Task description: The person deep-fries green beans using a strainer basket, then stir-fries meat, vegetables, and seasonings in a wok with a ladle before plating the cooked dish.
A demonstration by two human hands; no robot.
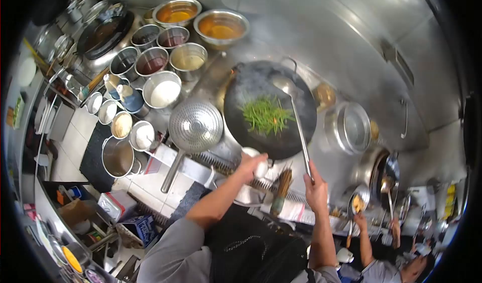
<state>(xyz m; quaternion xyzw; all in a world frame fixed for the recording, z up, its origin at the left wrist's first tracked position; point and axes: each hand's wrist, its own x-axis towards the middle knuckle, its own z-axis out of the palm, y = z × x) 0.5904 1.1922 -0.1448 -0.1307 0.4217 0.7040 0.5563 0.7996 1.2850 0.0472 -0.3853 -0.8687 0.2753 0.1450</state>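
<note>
A black wok [242,93] sits on the steel range in front of me, with a heap of thin green vegetable strips [266,115] and a few orange bits in it. Closed around a folded white cloth [260,170], my left hand [249,165] is at the wok's near rim. The fingers of my right hand [316,188] wrap the end of a long-handled ladle [299,127]. Its bowl rests or hovers over the far right side of the wok, apart from the greens; contact cannot be made out. Between my forearms lies a bamboo wok brush [282,190].
Left of the wok lies a perforated strainer [196,126], its handle toward me. Steel pots of sauces and powders [162,89] and two bowls of orange liquid [221,28] stand beyond. A lidded-looking steel pot [354,127] is at right. Another person's hand [360,221] holds a pan farther right.
</note>
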